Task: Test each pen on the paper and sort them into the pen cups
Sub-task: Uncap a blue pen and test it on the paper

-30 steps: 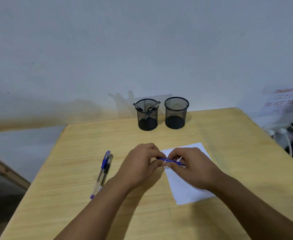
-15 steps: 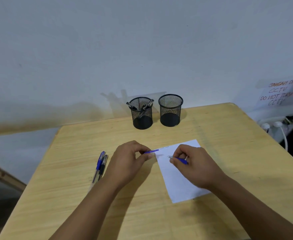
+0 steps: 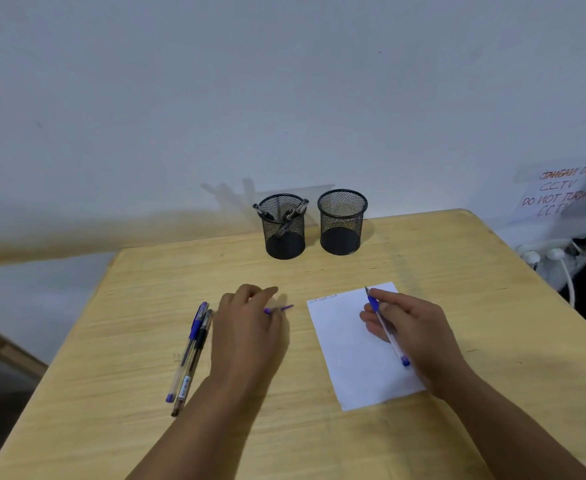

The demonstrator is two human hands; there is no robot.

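two mesh cups [image 3: 283, 226] [image 3: 342, 221] stand on one table [image 3: 458, 271]. the left cup holds pens, three as far as the tops show; the exact count inside is hard to tell. the right cup holds none that show. one sheet of paper [image 3: 354, 355] lies on the table. two capped pens [image 3: 190, 344] [image 3: 197, 355] lie side by side on the table. one uncapped pen [image 3: 387, 329] is in the right hand [image 3: 413, 336], and one blue cap [image 3: 279, 309] is at the left hand [image 3: 246, 327]. two hands in all. one handwritten notice [image 3: 561, 195] hangs on the wall. two white plugs [image 3: 532, 257] [image 3: 556, 253] show at the right edge.
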